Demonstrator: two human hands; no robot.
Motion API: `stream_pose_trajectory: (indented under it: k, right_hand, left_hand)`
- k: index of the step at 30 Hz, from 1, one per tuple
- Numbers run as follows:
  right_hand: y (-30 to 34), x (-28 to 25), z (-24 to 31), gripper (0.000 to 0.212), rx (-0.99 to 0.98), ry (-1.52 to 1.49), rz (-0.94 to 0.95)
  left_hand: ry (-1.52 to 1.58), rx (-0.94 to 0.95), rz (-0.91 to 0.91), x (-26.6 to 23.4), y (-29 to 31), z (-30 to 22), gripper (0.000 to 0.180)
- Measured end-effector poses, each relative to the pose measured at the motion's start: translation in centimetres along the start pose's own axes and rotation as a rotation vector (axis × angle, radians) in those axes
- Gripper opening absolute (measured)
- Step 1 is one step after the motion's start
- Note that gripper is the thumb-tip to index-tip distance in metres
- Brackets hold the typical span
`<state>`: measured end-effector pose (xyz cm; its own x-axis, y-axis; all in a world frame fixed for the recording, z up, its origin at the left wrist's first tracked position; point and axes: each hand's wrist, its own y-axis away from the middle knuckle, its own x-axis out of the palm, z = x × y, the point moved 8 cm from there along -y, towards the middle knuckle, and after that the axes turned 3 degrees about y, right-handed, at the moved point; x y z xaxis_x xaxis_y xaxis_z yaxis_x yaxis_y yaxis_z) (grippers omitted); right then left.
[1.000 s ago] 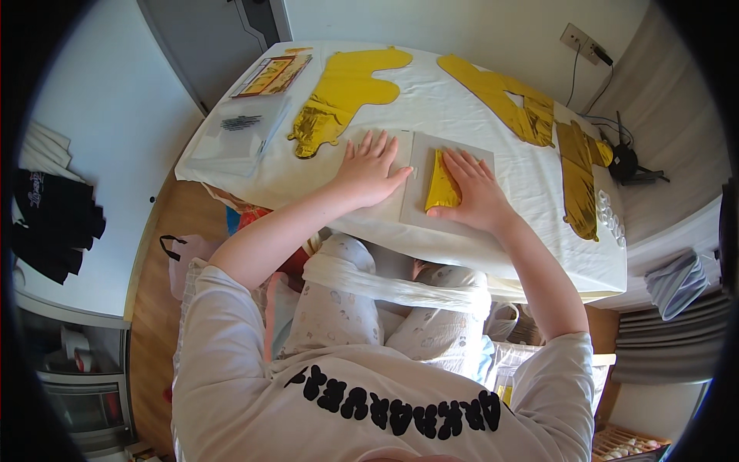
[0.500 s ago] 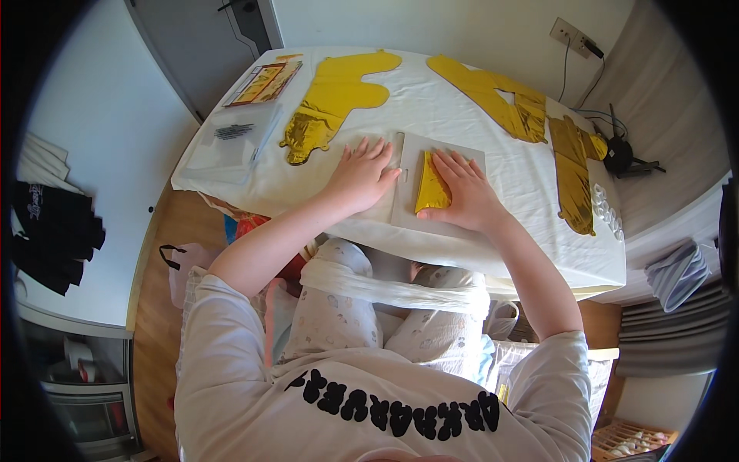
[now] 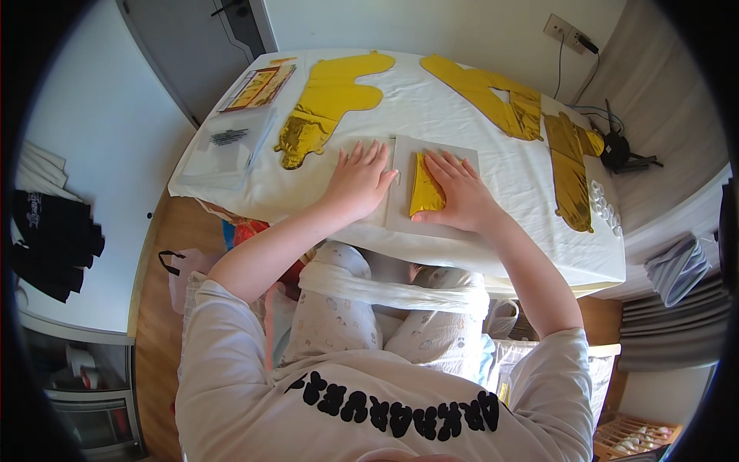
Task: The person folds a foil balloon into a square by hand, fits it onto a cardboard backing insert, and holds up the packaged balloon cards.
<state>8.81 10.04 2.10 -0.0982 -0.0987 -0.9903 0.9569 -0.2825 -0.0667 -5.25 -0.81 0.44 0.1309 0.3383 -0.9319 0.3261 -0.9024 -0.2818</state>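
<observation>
My right hand (image 3: 462, 192) lies flat, fingers stretched, over a folded gold foil balloon (image 3: 423, 191). The balloon rests on a thin grey board (image 3: 402, 217), and my palm hides its right part. Just left of the board, my left hand (image 3: 357, 183) is spread on the white tablecloth (image 3: 308, 202), its thumb near the board's edge. Farther off lie flat, uninflated gold foil balloons: one (image 3: 332, 85) at the back left, another (image 3: 493, 88) at the back right, and a third (image 3: 570, 173) along the right side.
At the table's left are a clear plastic bag (image 3: 223, 150) and a printed colourful packet (image 3: 262, 87). Small clear round pieces (image 3: 605, 208) lie by the right edge. A black device (image 3: 618, 150) with cables stands beyond. My knees are under the table's near edge.
The whole scene sits slightly farther left in the picture. Both hands keep nearly the same places, the right one still on the folded balloon.
</observation>
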Motion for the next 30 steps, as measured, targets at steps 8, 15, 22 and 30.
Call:
stream_pose_trajectory:
  k: [8, 15, 22, 30]
  right_hand:
    - [0.7, -0.3, 0.3, 0.125, 0.019, 0.019, -0.002]
    - [0.6, -0.3, 0.2, 0.124, 0.025, 0.008, -0.002]
    - [0.6, 0.0, 0.1, 0.123, 0.020, 0.017, -0.017]
    - [0.8, -0.2, 0.1, 0.124, 0.005, -0.004, -0.038]
  left_hand:
    - [0.085, -0.015, -0.008, -0.5, 0.3, 0.0, 0.064]
    - [-0.091, 0.172, -0.148, -1.6, 0.6, -2.0, 0.063]
    - [-0.055, 0.234, 0.066, -0.6, -2.5, -2.8, 0.064]
    - [0.063, 0.228, 0.061, 0.6, -3.0, -2.3, 0.057]
